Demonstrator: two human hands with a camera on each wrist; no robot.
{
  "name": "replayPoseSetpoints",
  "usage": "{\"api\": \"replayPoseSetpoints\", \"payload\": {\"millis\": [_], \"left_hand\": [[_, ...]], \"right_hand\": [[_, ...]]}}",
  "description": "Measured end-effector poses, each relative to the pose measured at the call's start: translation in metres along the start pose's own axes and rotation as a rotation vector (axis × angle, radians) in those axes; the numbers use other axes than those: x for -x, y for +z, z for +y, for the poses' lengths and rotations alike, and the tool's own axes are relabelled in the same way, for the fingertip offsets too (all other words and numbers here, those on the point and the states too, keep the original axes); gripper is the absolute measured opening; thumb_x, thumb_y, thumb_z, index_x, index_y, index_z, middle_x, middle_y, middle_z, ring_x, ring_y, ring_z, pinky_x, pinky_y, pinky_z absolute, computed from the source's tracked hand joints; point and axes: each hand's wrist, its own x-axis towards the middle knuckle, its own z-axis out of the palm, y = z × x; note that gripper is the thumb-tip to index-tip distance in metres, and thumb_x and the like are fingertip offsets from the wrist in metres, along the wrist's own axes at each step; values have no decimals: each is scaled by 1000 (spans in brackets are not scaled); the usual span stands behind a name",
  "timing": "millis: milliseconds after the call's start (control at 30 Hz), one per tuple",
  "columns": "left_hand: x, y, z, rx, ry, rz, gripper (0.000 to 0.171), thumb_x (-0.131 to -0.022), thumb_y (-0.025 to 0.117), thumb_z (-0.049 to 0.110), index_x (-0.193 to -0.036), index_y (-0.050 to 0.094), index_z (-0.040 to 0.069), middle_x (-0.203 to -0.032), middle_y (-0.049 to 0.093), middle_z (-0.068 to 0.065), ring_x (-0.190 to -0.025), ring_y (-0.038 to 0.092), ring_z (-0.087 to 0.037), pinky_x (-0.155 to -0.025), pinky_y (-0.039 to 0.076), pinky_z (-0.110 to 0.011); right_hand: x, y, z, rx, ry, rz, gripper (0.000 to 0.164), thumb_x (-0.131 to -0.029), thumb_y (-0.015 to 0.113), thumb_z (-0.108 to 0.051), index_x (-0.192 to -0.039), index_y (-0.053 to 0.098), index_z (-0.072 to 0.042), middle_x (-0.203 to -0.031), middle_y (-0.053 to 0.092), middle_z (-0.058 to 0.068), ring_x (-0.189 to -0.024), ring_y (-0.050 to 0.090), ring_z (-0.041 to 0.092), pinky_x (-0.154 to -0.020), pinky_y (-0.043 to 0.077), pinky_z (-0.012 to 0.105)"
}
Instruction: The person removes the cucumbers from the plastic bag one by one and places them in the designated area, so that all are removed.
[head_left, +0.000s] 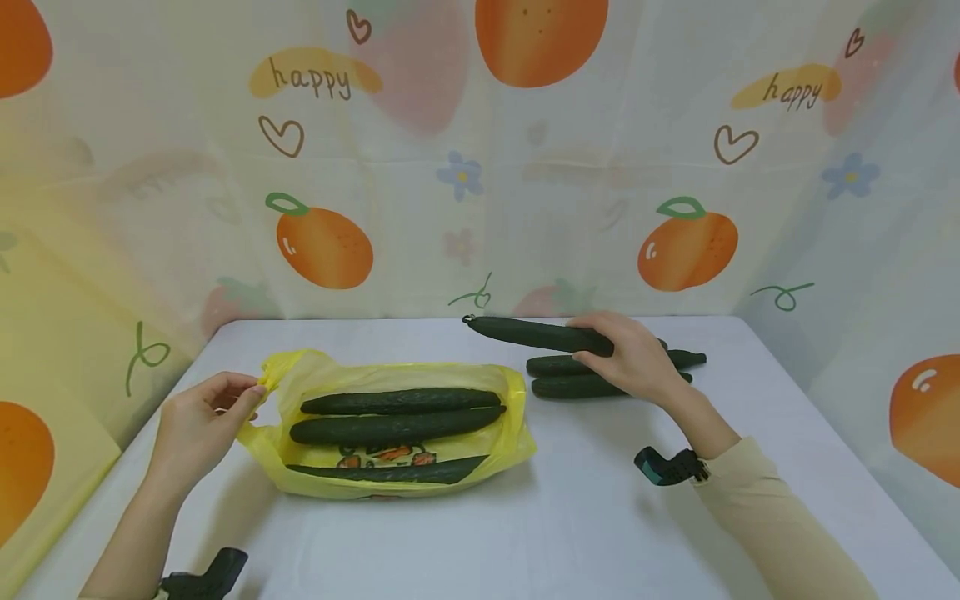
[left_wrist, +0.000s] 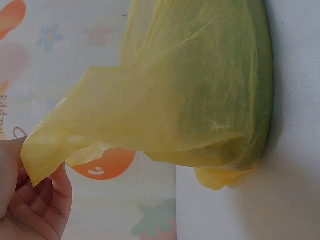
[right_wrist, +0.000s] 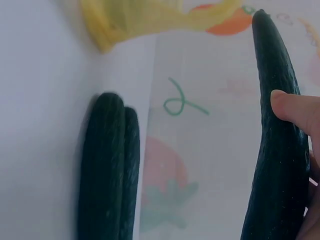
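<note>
A yellow plastic bag (head_left: 521, 417) lies on its side with its opening facing me, and three dark green cucumbers (head_left: 397, 427) lie inside. My left hand (head_left: 206, 421) pinches the bag's upper left corner between thumb and fingers; the left wrist view shows the corner of thin film (left_wrist: 45, 150) drawn up and stretched. Above the table to the right, my right hand (head_left: 630, 358) grips another cucumber (head_left: 525, 332), its stem end pointing left toward the bag. Beneath that hand, two more cucumbers (right_wrist: 102, 165) lie side by side on the table, partly hidden in the head view.
A white cloth covers the table (head_left: 450, 550). Behind it hangs a curtain (head_left: 562, 167) printed with oranges, hearts and flowers. Each wrist wears a small black camera mount (head_left: 671, 467).
</note>
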Motion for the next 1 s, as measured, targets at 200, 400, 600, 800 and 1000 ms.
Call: {"api": "replayPoseSetpoints", "payload": {"millis": [200, 400, 600, 800, 1000], "left_hand": [[-1, 0, 0, -3, 1, 0, 15, -87, 64, 22, -92, 66, 8, -73, 65, 4, -57, 54, 8, -44, 42, -18], [-1, 0, 0, -3, 6, 1, 15, -87, 64, 21, -93, 66, 8, -74, 66, -1, -57, 55, 8, -43, 42, -18], [0, 0, 0, 0, 13, 6, 14, -87, 64, 20, -93, 66, 7, -74, 67, -1, -57, 55, 9, -43, 42, -18], [0, 0, -1, 0, 15, 10, 14, -86, 65, 19, -93, 66, 7, -73, 66, 0, -56, 54, 9, -43, 42, -18], [0, -1, -1, -1, 2, 1, 15, -87, 64, 20, -94, 66, 7, -74, 67, -2, -57, 55, 9, -43, 42, -18]], "right_hand": [[12, -6, 16, 26, 14, 14, 38, -77, 74, -15, -113, 61, -9, -110, 64, 6, -103, 58, 25, -86, 47, 43], [25, -9, 33, 37, 53, -9, 37, -77, 74, -13, -111, 61, -7, -110, 64, 9, -103, 57, 27, -88, 45, 45], [41, -8, 47, 43, 101, -52, 37, -76, 74, -12, -111, 61, -6, -110, 63, 10, -104, 57, 29, -88, 44, 46], [57, -5, 57, 54, 144, -90, 38, -77, 73, -13, -112, 61, -7, -112, 63, 10, -105, 56, 29, -88, 45, 48], [68, -1, 65, 44, 172, -139, 39, -78, 73, -15, -114, 60, -9, -114, 62, 11, -108, 55, 32, -91, 43, 50]]}}
